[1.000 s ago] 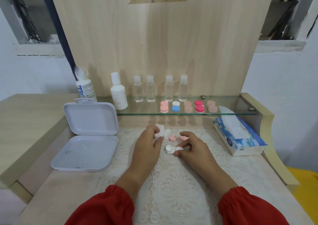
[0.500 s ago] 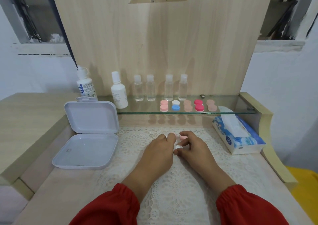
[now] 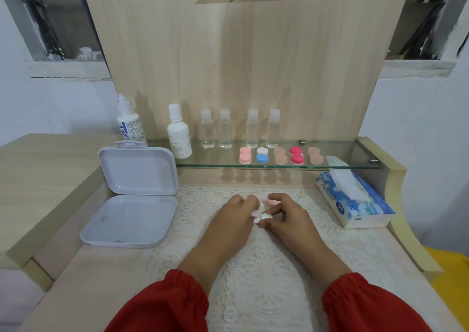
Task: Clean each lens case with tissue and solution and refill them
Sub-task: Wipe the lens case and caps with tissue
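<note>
Two hands meet over the middle of the cream lace mat [image 3: 266, 268] on the pale wooden desk [image 3: 83, 268]. My left hand [image 3: 236, 220] pinches a small wad of white tissue [image 3: 258, 208] against the open white lens case [image 3: 264, 217], which my right hand [image 3: 286, 217] holds by its near end between thumb and curled fingers. Just behind the right fingers lies a loose pink round cap [image 3: 273, 202]; whether a second cap sits beside it I cannot tell, since the left fingers cover that spot.

The case is tiny and probably slick with solution, so I judge the main risk is that it twists out of the right hand's pinch when the tissue presses in, and skids across the lace. A hard wipe could also leave tissue fibres in the well. The pink cap is close to my knuckles and a careless sweep might flick it toward the far edge of the desk, under the glass shelf [image 3: 342, 165].

On that shelf five more closed lens cases [image 3: 279, 156] wait in a row near its front edge, with four small clear bottles [image 3: 241, 128] and a white plastic solution bottle [image 3: 179, 133] behind them. Reaching up for that bottle later could knock them off. The blue tissue pack [image 3: 355, 199] sits at the desk's right edge, the open white hinged box [image 3: 132, 197] at its left.
</note>
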Action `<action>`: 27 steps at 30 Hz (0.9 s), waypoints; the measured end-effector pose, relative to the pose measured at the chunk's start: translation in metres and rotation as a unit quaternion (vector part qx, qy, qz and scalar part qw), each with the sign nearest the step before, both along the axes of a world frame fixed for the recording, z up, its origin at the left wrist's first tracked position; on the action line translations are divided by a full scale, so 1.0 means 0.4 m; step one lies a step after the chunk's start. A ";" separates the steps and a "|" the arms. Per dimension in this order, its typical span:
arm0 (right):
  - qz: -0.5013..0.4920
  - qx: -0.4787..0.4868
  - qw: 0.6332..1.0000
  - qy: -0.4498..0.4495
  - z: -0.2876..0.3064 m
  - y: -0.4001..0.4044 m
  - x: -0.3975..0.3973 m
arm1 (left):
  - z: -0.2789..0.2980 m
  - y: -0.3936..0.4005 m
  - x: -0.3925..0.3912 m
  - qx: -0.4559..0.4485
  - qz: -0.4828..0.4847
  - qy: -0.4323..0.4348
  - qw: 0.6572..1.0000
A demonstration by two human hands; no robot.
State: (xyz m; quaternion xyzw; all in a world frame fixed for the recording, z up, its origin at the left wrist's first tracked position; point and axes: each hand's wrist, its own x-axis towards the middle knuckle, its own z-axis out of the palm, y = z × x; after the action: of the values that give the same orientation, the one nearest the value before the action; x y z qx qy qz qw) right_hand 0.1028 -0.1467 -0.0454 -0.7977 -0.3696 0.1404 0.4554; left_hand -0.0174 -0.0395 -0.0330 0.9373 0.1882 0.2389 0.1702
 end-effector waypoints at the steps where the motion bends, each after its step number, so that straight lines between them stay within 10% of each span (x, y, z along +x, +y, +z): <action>1: 0.000 -0.001 1.000 -0.001 0.000 0.000 0.000 | 0.004 -0.004 0.000 0.045 0.000 0.030 0.999; 11: -0.001 -0.018 0.999 -0.040 0.004 -0.002 -0.003 | 0.046 -0.067 0.012 0.215 0.004 0.093 0.972; 17: -0.002 -0.014 0.999 -0.035 -0.001 0.003 -0.002 | 0.017 -0.007 0.035 -0.068 0.027 0.022 0.997; 21: -0.001 -0.012 1.000 -0.027 -0.005 0.004 0.003 | 0.012 0.029 0.011 -0.297 0.053 -0.143 0.943; 27: -0.001 -0.003 1.000 -0.028 -0.013 0.004 0.007 | 0.004 0.014 -0.001 -0.062 -0.018 -0.037 0.997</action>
State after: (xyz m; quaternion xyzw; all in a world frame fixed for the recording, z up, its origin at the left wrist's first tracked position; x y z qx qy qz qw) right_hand 0.1056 -0.1450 -0.0506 -0.8028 -0.3811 0.1191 0.4428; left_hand -0.0180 -0.0338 -0.0315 0.9188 0.1793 0.2579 0.2389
